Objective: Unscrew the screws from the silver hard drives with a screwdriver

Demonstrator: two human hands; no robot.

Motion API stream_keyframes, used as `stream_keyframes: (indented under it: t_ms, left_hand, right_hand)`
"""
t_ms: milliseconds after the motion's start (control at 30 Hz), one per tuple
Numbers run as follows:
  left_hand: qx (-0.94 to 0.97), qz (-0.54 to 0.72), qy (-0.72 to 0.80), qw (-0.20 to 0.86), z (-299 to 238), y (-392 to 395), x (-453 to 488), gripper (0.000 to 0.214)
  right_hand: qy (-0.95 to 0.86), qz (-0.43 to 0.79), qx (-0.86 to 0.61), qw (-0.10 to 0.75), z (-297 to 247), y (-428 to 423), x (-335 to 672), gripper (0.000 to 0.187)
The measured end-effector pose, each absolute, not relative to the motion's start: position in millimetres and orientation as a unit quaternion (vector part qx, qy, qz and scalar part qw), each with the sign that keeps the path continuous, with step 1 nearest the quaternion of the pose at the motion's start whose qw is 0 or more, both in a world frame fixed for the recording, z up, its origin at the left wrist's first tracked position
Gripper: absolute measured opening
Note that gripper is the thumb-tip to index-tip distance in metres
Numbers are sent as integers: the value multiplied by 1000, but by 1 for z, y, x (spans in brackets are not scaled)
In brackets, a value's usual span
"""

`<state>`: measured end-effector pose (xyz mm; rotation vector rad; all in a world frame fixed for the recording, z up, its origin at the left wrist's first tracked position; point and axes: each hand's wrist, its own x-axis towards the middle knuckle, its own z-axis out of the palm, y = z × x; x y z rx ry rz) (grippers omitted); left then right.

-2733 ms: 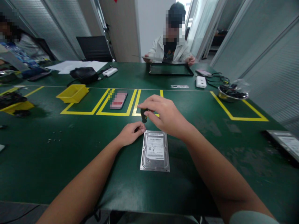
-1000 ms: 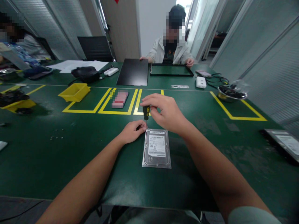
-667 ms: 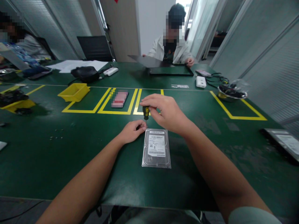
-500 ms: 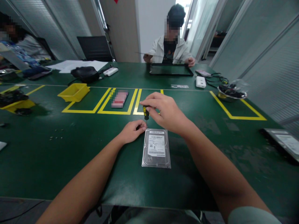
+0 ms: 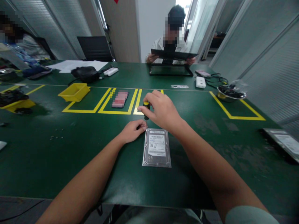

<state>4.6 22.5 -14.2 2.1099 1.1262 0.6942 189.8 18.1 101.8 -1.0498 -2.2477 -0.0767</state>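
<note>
A silver hard drive [image 5: 157,160] with a white label lies flat on the green table in front of me. Over its far left corner stands a yellow-and-black screwdriver [image 5: 146,115], upright with its tip down. My right hand [image 5: 163,110] has thumb and fingers around its handle. Beside that same corner my left hand [image 5: 132,131] rests on the table, fingers curled and thumb pressed in close to the screwdriver tip. Whatever sits between those left fingertips is too small to make out.
Several tiny screws [image 5: 56,137] lie at left. Beyond are a yellow bin [image 5: 74,92] and a phone [image 5: 120,99]. A second drive [image 5: 283,141] and a metal bowl [image 5: 231,95] are at right. Across the table a person holds a dark panel [image 5: 174,55] over a black frame [image 5: 171,74].
My right hand's fingers and thumb have shifted around the screwdriver handle, whose yellow top now shows. My left hand stays put. The person opposite has tilted the dark panel up.
</note>
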Motion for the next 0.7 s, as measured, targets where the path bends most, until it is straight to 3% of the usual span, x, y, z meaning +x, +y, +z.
stream_keyframes:
  t_ms: [333, 700]
  left_hand:
    - [800, 264, 427, 329, -13, 22, 5, 14]
    - [800, 265, 436, 316, -16, 22, 4, 16]
  right_hand:
    - [-854, -33, -418, 309, 101, 15, 190, 24]
    - [-828, -90, -465, 299, 99, 12, 185, 38]
